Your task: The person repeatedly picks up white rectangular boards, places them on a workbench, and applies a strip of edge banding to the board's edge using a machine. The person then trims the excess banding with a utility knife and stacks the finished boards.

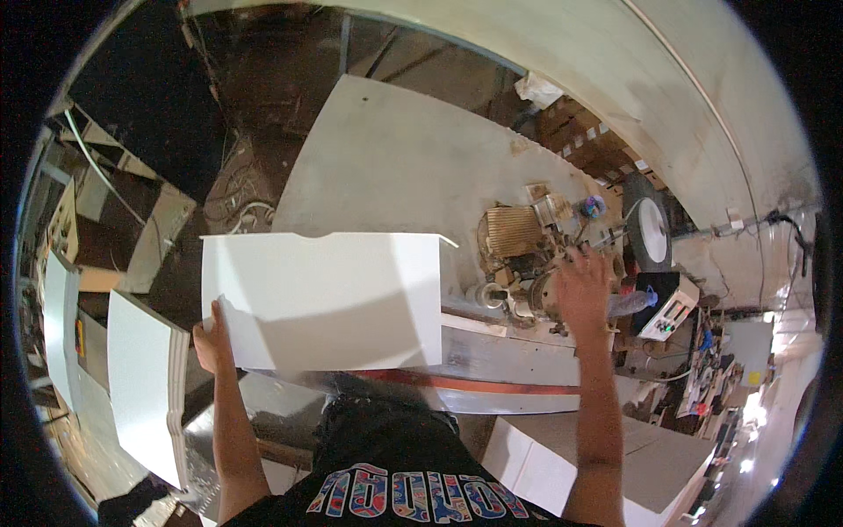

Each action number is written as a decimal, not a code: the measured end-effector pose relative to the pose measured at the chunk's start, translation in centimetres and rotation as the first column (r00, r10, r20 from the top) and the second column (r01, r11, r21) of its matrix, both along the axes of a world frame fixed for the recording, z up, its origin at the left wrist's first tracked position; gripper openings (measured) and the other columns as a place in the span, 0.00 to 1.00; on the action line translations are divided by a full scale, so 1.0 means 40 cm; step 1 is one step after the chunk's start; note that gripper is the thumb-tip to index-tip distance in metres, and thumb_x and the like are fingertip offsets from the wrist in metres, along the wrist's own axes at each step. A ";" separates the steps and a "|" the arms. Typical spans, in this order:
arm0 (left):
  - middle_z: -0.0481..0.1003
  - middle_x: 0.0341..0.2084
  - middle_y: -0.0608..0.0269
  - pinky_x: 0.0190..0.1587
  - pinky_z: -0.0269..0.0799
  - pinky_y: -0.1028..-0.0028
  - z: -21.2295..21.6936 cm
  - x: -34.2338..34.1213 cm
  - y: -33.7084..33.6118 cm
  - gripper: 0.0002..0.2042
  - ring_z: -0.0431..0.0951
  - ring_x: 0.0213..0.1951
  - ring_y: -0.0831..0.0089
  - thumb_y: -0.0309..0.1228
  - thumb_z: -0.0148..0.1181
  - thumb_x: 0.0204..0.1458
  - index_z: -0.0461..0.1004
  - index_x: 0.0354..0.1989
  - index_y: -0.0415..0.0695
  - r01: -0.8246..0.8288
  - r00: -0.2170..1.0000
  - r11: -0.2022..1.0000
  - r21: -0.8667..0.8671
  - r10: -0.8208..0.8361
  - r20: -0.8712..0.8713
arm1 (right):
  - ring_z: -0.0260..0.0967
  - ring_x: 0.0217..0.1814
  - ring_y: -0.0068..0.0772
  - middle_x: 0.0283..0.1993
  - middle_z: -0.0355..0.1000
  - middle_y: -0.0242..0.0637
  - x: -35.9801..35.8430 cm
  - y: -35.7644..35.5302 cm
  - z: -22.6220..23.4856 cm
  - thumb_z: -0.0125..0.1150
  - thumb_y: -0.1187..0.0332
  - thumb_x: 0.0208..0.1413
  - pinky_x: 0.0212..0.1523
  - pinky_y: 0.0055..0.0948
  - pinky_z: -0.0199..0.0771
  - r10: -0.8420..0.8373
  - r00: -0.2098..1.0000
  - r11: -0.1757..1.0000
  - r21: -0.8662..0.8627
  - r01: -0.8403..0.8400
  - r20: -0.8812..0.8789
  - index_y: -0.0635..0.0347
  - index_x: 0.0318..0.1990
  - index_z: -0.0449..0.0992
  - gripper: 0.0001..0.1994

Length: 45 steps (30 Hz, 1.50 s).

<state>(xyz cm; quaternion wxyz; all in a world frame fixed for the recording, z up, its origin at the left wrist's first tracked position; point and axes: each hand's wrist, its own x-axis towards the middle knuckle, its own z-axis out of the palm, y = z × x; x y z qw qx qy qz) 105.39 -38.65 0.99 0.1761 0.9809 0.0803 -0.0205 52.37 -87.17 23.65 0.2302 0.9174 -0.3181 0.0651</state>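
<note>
A wide white board (pixel 320 303), with a shallow notch in its far edge, lies level in front of me over the worktable (pixel 386 158). My left hand (pixel 209 341) is closed on its left edge, thumb on top. My right hand (pixel 581 285) reaches over the machine (pixel 527 263) to the right of the board, back of the hand up and fingers spread. The fingertips are near the machine's metal parts; whether they touch is unclear. A ribbed, dusty brown motor housing (pixel 512 231) sits just left of that hand.
Stacked white boards (pixel 145 378) stand at my left. A large white disc (pixel 652 230) and a control box (pixel 669 307) are beyond my right hand, with a plastic bottle (pixel 628 303) between. White boxes (pixel 597 457) lie lower right. Brown cartons (pixel 584 136) are stacked at the back.
</note>
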 end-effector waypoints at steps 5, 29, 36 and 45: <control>0.84 0.60 0.41 0.63 0.79 0.45 -0.023 0.001 0.011 0.54 0.85 0.61 0.44 0.83 0.54 0.57 0.81 0.66 0.37 -0.039 0.998 0.999 -0.001 0.039 -0.050 | 0.84 0.55 0.55 0.46 0.87 0.47 -0.001 -0.223 0.022 0.66 0.59 0.68 0.63 0.56 0.81 -0.191 0.737 0.911 0.162 0.379 -0.649 0.59 0.39 0.91 0.15; 0.87 0.53 0.44 0.61 0.79 0.48 -0.047 0.001 0.016 0.54 0.87 0.56 0.47 0.83 0.56 0.56 0.83 0.64 0.36 -0.108 0.994 0.992 -0.064 0.108 -0.003 | 0.83 0.35 0.51 0.31 0.84 0.46 -0.063 -0.366 -0.001 0.71 0.60 0.67 0.45 0.50 0.82 -0.194 0.847 0.607 0.618 0.500 -0.495 0.64 0.36 0.89 0.14; 0.85 0.46 0.51 0.55 0.78 0.52 -0.058 0.008 0.067 0.44 0.85 0.49 0.53 0.76 0.63 0.58 0.84 0.54 0.40 -0.199 0.980 0.974 -0.109 0.199 -0.007 | 0.79 0.59 0.45 0.52 0.84 0.46 0.108 -0.052 -0.035 0.61 0.64 0.75 0.60 0.46 0.79 -0.227 0.849 0.856 0.514 -0.061 0.478 0.61 0.59 0.85 0.14; 0.80 0.25 0.59 0.41 0.73 0.59 0.019 -0.045 0.048 0.33 0.75 0.32 0.70 0.60 0.63 0.70 0.85 0.35 0.35 -0.191 0.858 0.435 -0.880 0.509 0.065 | 0.67 0.65 0.49 0.67 0.62 0.51 0.059 0.593 -0.267 0.65 0.62 0.69 0.67 0.50 0.69 -0.370 0.691 0.634 0.712 -0.301 0.621 0.64 0.77 0.59 0.34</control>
